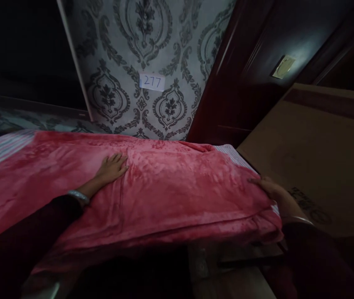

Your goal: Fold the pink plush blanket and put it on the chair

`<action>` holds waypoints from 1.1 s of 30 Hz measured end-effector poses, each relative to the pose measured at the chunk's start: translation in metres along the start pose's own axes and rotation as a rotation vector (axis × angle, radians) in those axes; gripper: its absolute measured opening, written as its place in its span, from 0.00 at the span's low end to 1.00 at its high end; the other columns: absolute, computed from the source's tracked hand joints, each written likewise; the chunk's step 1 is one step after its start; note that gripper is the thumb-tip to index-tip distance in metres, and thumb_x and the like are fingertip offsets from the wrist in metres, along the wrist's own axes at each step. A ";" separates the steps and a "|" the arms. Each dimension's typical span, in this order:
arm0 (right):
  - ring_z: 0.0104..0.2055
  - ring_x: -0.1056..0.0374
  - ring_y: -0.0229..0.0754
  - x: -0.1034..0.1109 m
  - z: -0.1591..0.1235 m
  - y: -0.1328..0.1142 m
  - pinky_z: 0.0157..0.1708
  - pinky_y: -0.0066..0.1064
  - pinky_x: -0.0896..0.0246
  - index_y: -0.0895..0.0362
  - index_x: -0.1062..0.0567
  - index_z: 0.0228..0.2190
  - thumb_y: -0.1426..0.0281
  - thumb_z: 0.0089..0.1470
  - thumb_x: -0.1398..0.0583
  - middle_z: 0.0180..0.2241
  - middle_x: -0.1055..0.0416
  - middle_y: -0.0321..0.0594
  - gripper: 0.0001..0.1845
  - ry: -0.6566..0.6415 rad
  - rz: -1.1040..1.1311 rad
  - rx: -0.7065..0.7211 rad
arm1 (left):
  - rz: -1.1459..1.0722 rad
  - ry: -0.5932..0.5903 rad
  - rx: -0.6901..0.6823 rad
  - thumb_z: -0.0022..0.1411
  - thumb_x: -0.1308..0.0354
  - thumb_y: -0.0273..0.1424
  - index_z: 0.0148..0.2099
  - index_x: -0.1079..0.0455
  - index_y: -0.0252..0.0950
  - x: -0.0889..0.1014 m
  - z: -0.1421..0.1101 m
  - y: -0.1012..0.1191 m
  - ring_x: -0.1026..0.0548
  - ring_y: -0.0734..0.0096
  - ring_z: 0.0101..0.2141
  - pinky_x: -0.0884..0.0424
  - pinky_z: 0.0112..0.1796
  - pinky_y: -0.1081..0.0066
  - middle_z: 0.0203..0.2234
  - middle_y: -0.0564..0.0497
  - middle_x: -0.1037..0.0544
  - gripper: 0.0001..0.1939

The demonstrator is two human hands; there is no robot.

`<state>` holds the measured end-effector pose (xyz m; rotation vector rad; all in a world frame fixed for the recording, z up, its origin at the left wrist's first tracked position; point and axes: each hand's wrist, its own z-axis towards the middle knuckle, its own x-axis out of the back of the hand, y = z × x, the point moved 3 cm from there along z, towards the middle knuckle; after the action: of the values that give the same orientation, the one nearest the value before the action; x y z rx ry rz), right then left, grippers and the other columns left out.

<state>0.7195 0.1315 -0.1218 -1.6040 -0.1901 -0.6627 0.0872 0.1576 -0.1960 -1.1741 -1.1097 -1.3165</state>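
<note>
A pinkish-red plush blanket (170, 187), folded in layers, lies spread over a surface with a striped cloth (5, 147) showing at its left and right ends. My left hand (111, 168) presses flat on the blanket's top, beside a raised fold, with its fingers spread. At the blanket's right edge my right hand (267, 185) grips the plush fabric; one digit lies over the top and the other fingers are partly hidden. The blanket's near edge hangs in folded layers toward me.
A large cardboard box (316, 153) stands close on the right. Behind are a patterned wall (142, 112) with a paper label (152, 82) reading 277, a dark screen (27, 54) at left, and a dark red wooden door (242, 62). Below the blanket is wooden framing (226, 286).
</note>
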 end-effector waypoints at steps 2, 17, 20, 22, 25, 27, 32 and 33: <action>0.29 0.26 0.49 -0.020 -0.004 -0.038 0.31 0.41 0.27 0.55 0.22 0.30 0.66 0.41 0.34 0.28 0.22 0.47 0.10 -0.137 0.104 -0.087 | -0.022 0.008 -0.004 0.72 0.57 0.42 0.73 0.44 0.34 0.000 -0.001 0.000 0.48 0.49 0.71 0.53 0.67 0.45 0.73 0.36 0.46 0.32; 0.43 0.26 0.49 -0.316 -0.204 -0.141 0.43 0.36 0.32 0.55 0.27 0.58 0.77 0.52 0.41 0.47 0.22 0.47 0.31 -0.513 -0.588 0.684 | -1.051 -0.161 0.089 0.69 0.52 0.48 0.45 0.28 0.35 0.007 0.026 0.063 0.21 0.63 0.27 0.24 0.29 0.67 0.28 0.45 0.20 0.22; 0.50 0.29 0.52 -0.314 -0.230 -0.117 0.47 0.39 0.33 0.54 0.38 0.67 0.78 0.50 0.43 0.52 0.26 0.48 0.43 -0.421 -0.590 0.708 | -1.122 -0.117 0.111 0.61 0.38 0.49 0.52 0.30 0.35 0.000 0.033 0.075 0.22 0.65 0.27 0.27 0.27 0.71 0.30 0.47 0.21 0.26; 0.53 0.32 0.53 -0.308 -0.240 -0.104 0.52 0.43 0.36 0.54 0.39 0.68 0.77 0.50 0.43 0.52 0.26 0.49 0.43 -0.343 -0.552 0.722 | -1.118 -0.026 0.166 0.52 0.29 0.45 0.55 0.30 0.34 -0.001 0.041 0.081 0.21 0.62 0.32 0.27 0.29 0.72 0.34 0.46 0.21 0.33; 0.53 0.35 0.54 -0.301 -0.249 -0.090 0.57 0.48 0.41 0.56 0.36 0.66 0.78 0.50 0.43 0.51 0.26 0.49 0.41 -0.253 -0.513 0.723 | -1.092 0.051 0.240 0.51 0.29 0.38 0.57 0.31 0.32 -0.001 0.057 0.093 0.21 0.57 0.41 0.25 0.36 0.69 0.42 0.43 0.21 0.33; 0.50 0.35 0.52 -0.297 -0.250 -0.088 0.55 0.47 0.40 0.57 0.31 0.62 0.80 0.50 0.45 0.47 0.26 0.48 0.37 -0.212 -0.488 0.740 | -1.092 0.075 0.266 0.55 0.34 0.32 0.60 0.33 0.32 0.001 0.066 0.102 0.21 0.54 0.46 0.24 0.41 0.66 0.46 0.40 0.21 0.31; 0.44 0.36 0.51 -0.283 -0.249 -0.101 0.46 0.43 0.36 0.57 0.27 0.57 0.83 0.50 0.47 0.43 0.26 0.47 0.33 -0.093 -0.368 0.914 | -1.051 0.192 0.245 0.59 0.42 0.25 0.68 0.41 0.40 0.011 0.071 0.105 0.26 0.55 0.56 0.28 0.53 0.61 0.58 0.43 0.26 0.35; 0.43 0.36 0.51 -0.282 -0.250 -0.103 0.47 0.43 0.36 0.57 0.27 0.57 0.83 0.50 0.47 0.44 0.26 0.47 0.33 -0.087 -0.357 0.946 | -1.032 0.202 0.235 0.59 0.43 0.25 0.69 0.42 0.40 0.011 0.069 0.101 0.26 0.54 0.56 0.28 0.54 0.60 0.59 0.44 0.26 0.35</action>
<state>0.3624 -0.0182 -0.1779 -0.6836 -0.7471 -0.6303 0.1922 0.2176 -0.1765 -0.2235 -1.7469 -1.9228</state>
